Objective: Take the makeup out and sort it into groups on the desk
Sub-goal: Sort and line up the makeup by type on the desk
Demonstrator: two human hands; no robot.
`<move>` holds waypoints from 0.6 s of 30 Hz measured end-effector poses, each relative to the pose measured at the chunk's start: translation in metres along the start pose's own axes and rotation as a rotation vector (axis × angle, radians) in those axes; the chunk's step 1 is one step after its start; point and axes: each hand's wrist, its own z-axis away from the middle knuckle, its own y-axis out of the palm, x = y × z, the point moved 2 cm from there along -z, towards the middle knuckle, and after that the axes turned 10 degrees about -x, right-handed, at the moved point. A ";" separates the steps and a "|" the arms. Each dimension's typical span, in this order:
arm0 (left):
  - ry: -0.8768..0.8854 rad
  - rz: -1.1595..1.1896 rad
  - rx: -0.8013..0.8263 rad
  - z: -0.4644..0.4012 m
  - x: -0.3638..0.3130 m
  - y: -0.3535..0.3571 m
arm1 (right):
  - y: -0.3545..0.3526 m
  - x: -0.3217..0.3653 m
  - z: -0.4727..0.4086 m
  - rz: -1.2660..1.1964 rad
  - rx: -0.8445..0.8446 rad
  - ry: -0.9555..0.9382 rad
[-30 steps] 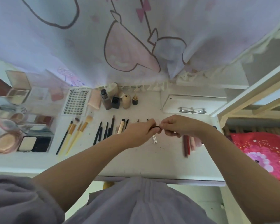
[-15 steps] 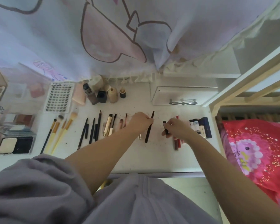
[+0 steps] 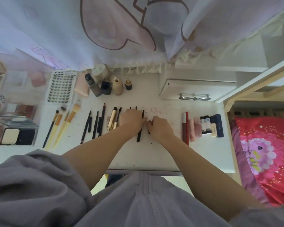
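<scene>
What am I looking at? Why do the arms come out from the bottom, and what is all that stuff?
No machine here: a person wears a camera on their head, so you look down as they do, and the arms are theirs. The left hand and right hand meet over a white desk, working on a thin black pencil. The right hand seems to pinch a small dark piece, perhaps its cap; I cannot see the grip well. Makeup lies sorted in groups: yellow-handled brushes, black pencils, small bottles, lipsticks, and powder cases on the left.
</scene>
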 end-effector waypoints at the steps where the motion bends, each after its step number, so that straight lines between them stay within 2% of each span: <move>1: -0.002 0.002 -0.014 0.000 0.002 -0.001 | 0.001 0.003 -0.001 0.018 -0.005 -0.006; 5: 0.014 0.021 -0.051 0.001 0.005 -0.004 | -0.007 0.001 -0.001 0.044 0.004 -0.010; 11: 0.172 0.166 -0.135 0.008 -0.038 -0.017 | -0.067 -0.055 -0.015 0.066 -0.150 0.051; 15: 0.241 0.253 -0.032 0.013 -0.098 -0.002 | -0.087 -0.085 -0.029 0.143 -0.138 0.095; 18: 0.187 0.229 0.057 0.012 -0.126 0.016 | -0.084 -0.091 -0.035 0.153 -0.096 0.086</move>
